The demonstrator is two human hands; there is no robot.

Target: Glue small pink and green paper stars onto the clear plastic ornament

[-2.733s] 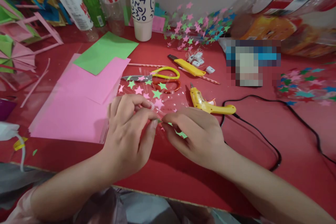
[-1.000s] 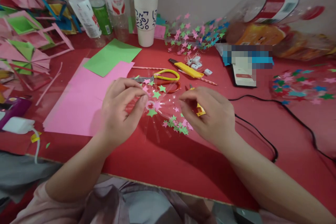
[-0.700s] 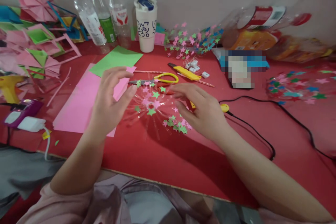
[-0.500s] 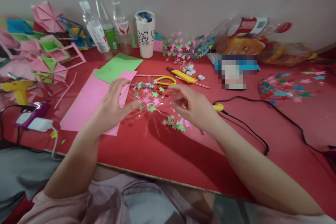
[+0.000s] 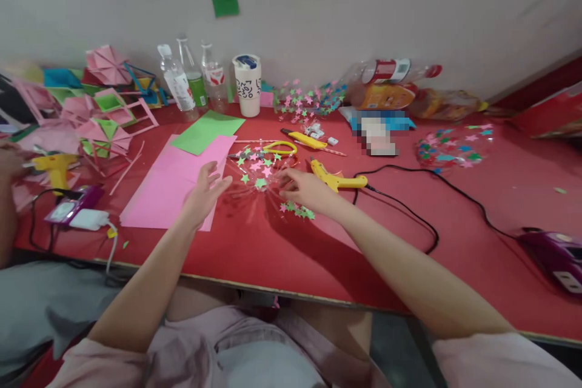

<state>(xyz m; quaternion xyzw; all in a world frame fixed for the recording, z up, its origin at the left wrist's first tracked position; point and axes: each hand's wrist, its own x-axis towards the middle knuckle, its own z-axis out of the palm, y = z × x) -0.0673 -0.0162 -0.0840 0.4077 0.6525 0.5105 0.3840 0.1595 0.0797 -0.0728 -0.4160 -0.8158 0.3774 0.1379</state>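
Observation:
A clear plastic piece with strips splayed outward and pink and green stars on it (image 5: 256,166) sits on the red table between my hands. My left hand (image 5: 203,195) hovers at its left, fingers apart, holding nothing, over the edge of the pink paper (image 5: 159,188). On the other side, my right hand (image 5: 304,190) has loosely bent fingers near the strips; I cannot tell whether they touch. Loose pink and green stars (image 5: 297,211) lie under that hand. Behind the plastic piece are yellow-handled scissors (image 5: 284,147), and a yellow glue gun (image 5: 336,179) rests beyond my right hand.
Bottles (image 5: 178,82) and a white cup (image 5: 248,88) stand along the wall. A yellow utility knife (image 5: 307,139) lies before star-covered plastic (image 5: 309,100). Black cord (image 5: 473,200) crosses the right side. Paper crafts (image 5: 107,109) crowd the left, where another person's hand (image 5: 8,160) shows.
The view has tilted up and turned slightly right. Both hands have shifted slightly around the plastic piece, exposing the glue gun. Another person's hand has appeared at the left edge.

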